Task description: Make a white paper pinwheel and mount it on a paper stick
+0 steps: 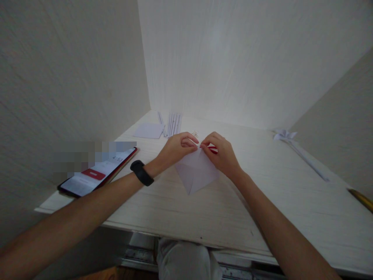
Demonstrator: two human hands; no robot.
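Observation:
A folded white paper point(196, 173) lies on the pale wooden desk point(262, 194), its point toward me. My left hand point(176, 148), a black band on its wrist, pinches the paper's far edge with thumb and forefinger. My right hand point(222, 153) pinches the same edge right beside it, fingertips of both hands nearly touching. A small red thing point(213, 149) shows under my right fingers; I cannot tell what it is.
A phone point(97, 175) with a lit screen leans at the left wall. A white paper square point(148, 130) and several rolled paper strips point(173, 123) lie at the back. A paper flower on a long stem point(294, 143) lies right; a yellowish object point(361, 199) at the right edge.

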